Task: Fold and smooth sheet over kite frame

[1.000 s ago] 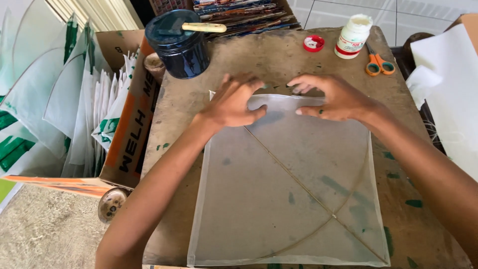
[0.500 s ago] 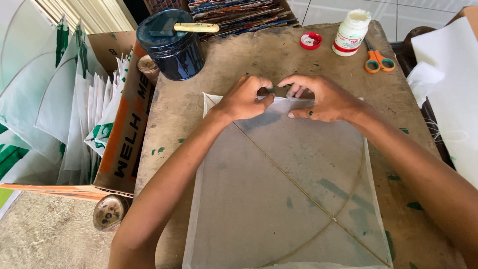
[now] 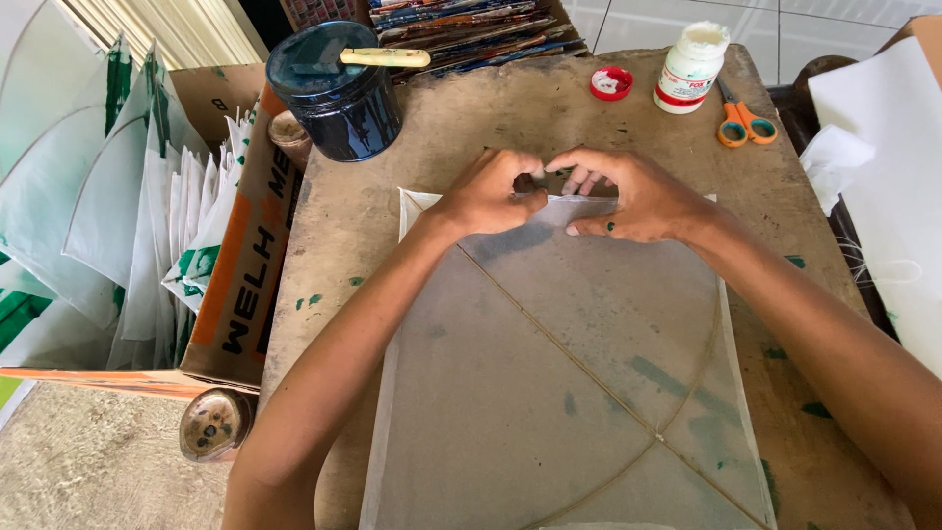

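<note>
Here, in the head view looking down:

- A translucent white paper kite sheet (image 3: 549, 393) lies flat on a worn brown wooden table (image 3: 471, 118), its thin crossed stick frame showing through the paper; the sheet fills the near middle of the table and runs off the bottom edge of the picture.
- The left hand (image 3: 486, 191) rests at the sheet's far edge, fingers curled and pressed together on the folded-over strip of paper there.
- The right hand (image 3: 628, 196) sits just beside it on the same edge, thumb and forefinger drawn together with the other fingers flat on the paper; the two hands nearly touch above the fold.
- What exactly is pinched between the fingertips is probably the paper's folded edge, though the knuckles hide it.
- At the table's far left stands a dark blue round tin (image 3: 339, 93) with a pale-handled brush (image 3: 383, 57) lying across its top.
- Toward the far right stand a white plastic glue bottle (image 3: 690, 67), uncapped, with a small red cap (image 3: 611, 83) just to its left and orange-handled scissors (image 3: 741, 120) to its right.
- Left of the table, an open cardboard box (image 3: 240, 275) holds upright white and green paper kites (image 3: 147, 226).
- White paper sheets (image 3: 888, 167) lie at the right edge.
</note>
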